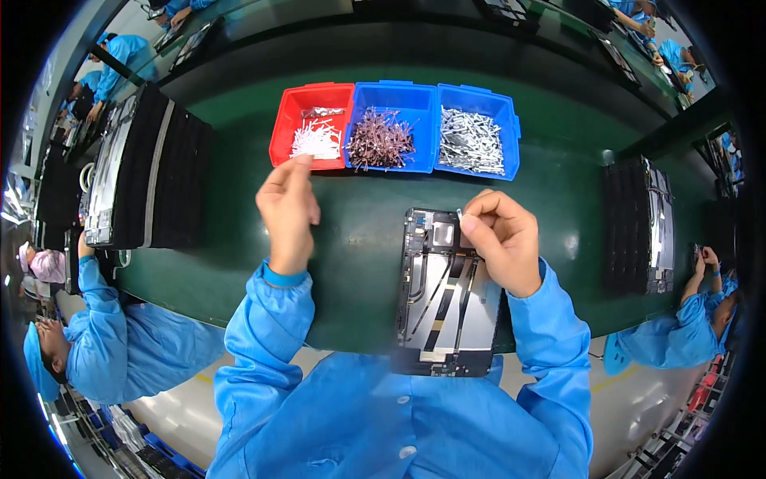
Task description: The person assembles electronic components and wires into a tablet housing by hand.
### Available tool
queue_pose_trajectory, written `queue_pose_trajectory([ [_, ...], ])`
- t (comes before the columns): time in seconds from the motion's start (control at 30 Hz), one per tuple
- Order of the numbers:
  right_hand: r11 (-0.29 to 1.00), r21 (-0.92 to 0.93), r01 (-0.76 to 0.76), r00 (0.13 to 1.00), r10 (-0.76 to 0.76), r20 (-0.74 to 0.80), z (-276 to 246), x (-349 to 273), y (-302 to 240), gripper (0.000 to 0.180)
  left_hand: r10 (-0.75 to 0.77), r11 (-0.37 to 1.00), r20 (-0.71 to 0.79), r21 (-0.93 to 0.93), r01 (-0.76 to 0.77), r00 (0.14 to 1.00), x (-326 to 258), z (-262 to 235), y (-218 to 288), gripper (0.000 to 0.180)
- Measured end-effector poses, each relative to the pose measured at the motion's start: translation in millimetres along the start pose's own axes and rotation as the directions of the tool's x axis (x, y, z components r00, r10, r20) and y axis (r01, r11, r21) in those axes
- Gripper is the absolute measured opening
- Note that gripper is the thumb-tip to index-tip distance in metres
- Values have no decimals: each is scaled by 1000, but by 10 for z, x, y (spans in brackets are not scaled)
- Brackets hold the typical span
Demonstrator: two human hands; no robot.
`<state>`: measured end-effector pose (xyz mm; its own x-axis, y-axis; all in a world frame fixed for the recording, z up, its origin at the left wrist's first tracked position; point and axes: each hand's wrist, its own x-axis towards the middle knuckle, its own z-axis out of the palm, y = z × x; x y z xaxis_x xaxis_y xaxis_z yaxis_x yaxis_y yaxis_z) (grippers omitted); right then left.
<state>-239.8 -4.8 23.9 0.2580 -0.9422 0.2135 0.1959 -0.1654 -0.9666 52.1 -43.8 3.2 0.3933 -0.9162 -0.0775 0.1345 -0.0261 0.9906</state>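
At the front edge of the red bin [276,152], my left hand [289,211] has its fingers drawn together beside a heap of short white strips [317,140]. Whatever its fingertips hold, if anything, is too small to make out. My right hand [507,243] pinches a small pale strip [459,214] between thumb and forefinger. That strip is over the top edge of an opened tablet [435,307], whose silvery inside, dark flat cables and circuit boards are exposed. The tablet lies partly under my right hand, its lower end by the table's front edge.
Two blue bins [395,96] adjoin the red one, with brown-purple small parts [381,140] and silvery-white strips [472,142]. Stacks of dark devices stand left [171,172] and right [634,227] on the green table [351,263]. Co-workers in blue sit at both sides [120,335].
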Motion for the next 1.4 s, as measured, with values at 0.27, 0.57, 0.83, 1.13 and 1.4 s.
queue_pose_trajectory([
  [0.27, 970, 70, -232, 968, 237, -78, -156, -138, -73, 8, 26, 988, 32, 148, -30, 999, -148, -67, 28, 34],
  [0.57, 971, -239, -4, 982, -41, -183, -214, -715, 77, 5, -444, 855, 630, 511, 90, 637, -1231, -107, 231, 65],
  [0.83, 985, -58, -162, 944, 138, -299, -103, -974, 193, 10, -582, 773, 658, 267, 575, 477, -1262, 220, 97, 55],
  [1.13, 995, 73, -60, 970, 76, -232, -197, -694, -525, 7, -126, 990, 669, 126, 55, 733, -1342, 263, 441, 24],
  [1.4, 981, 191, 33, 998, -42, 47, 221, -247, -1193, 10, 690, 317, 557, 341, -885, 462, -1372, 264, 242, 23],
])
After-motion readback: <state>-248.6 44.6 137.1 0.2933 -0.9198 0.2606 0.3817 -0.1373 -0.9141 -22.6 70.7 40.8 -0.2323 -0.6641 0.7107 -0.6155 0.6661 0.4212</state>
